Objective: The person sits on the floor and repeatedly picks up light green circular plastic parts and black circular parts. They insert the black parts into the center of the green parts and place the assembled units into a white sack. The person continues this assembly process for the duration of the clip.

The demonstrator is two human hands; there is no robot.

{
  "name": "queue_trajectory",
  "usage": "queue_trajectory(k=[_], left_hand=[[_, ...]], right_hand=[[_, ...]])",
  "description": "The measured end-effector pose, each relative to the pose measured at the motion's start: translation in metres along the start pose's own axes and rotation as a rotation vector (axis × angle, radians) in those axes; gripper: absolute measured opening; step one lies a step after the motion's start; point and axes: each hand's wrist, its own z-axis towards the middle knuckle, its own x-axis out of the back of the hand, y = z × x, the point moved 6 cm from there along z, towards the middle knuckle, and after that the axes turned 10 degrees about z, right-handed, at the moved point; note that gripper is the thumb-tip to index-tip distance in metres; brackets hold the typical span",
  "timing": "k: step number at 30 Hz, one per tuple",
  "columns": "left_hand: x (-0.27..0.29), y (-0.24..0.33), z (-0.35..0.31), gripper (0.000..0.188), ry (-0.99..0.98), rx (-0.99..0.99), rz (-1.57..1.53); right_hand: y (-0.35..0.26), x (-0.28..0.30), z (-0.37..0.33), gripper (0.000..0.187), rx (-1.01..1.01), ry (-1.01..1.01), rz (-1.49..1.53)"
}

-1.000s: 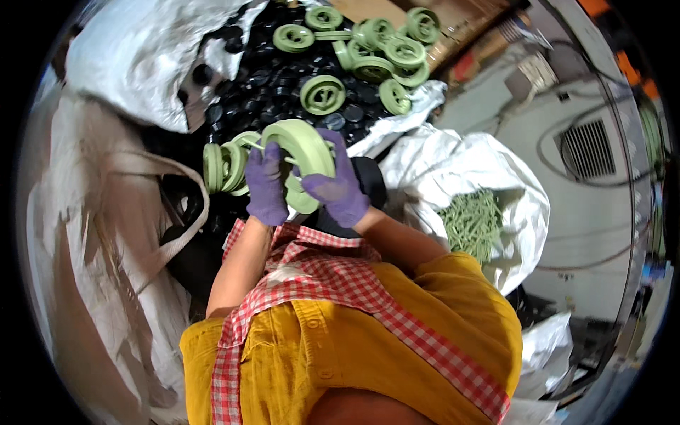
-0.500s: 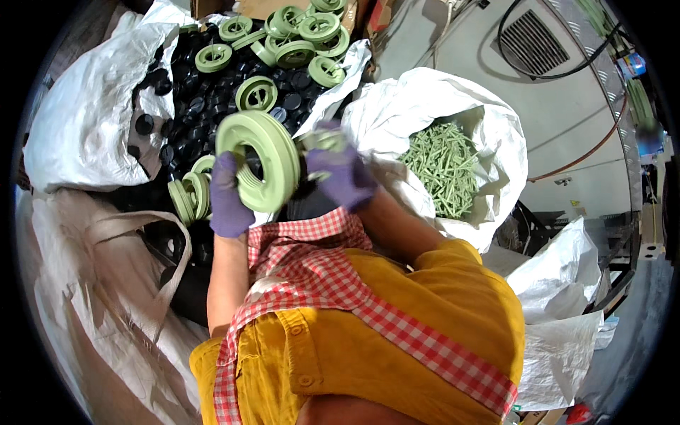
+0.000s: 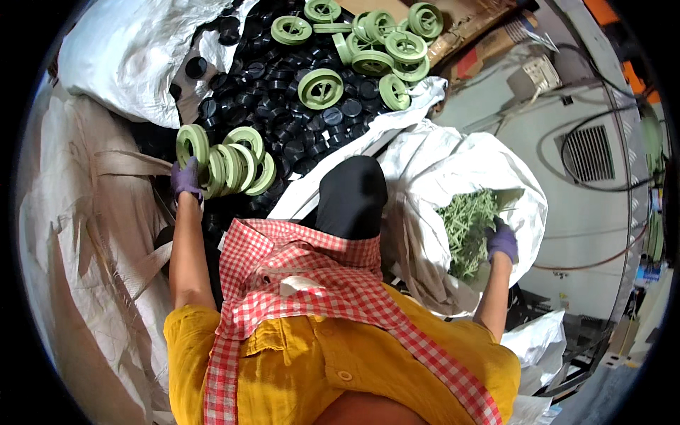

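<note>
My left hand (image 3: 185, 180), in a purple glove, grips the lower edge of a light green plastic ring (image 3: 192, 144). That ring stands at the left end of a row of similar green rings (image 3: 232, 168) lying on a heap of black caps (image 3: 283, 127). Over on the right, my gloved right hand (image 3: 502, 241) reaches into an open white sack (image 3: 418, 170). It touches the thin green plastic sticks (image 3: 464, 234) inside, which look partly blurred. Its fingertips are hidden, so what they hold does not show.
More green rings (image 3: 373, 61) lie scattered over the far part of the black caps. White sacking (image 3: 142, 57) borders the heap at far left. My dark-clothed knee (image 3: 352, 195) rises between heap and sack. A grey cabinet (image 3: 545, 205) with a vent and hanging cables stands at right.
My hands have parted. The left hand has carried the green ring left and down to the row; the right hand has gone from beside the ring into the white sack. The view has shifted.
</note>
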Motion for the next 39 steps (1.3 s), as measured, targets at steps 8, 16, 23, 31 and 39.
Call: queue_trajectory(k=[8,16,23,31,39], left_hand=[[-0.017,-0.015,0.013,0.045,-0.001,-0.125,0.128],[-0.021,-0.013,-0.006,0.037,0.203,-0.345,0.209],[-0.024,0.107,-0.138,0.042,0.312,-0.814,0.473],[-0.089,0.104,-0.132,0.043,-0.351,-0.222,-0.316],[-0.176,0.15,-0.15,0.05,-0.816,0.069,-0.932]], right_hand=[[-0.026,0.027,0.037,0.071,0.062,-0.264,-0.036],[-0.277,0.048,0.065,0.027,0.501,-0.19,1.277],[-0.538,-0.194,0.095,0.12,-0.102,-0.211,0.912],[-0.54,-0.186,0.089,0.083,0.267,-0.457,1.39],[-0.501,-0.051,-0.063,0.052,0.985,-1.249,1.547]])
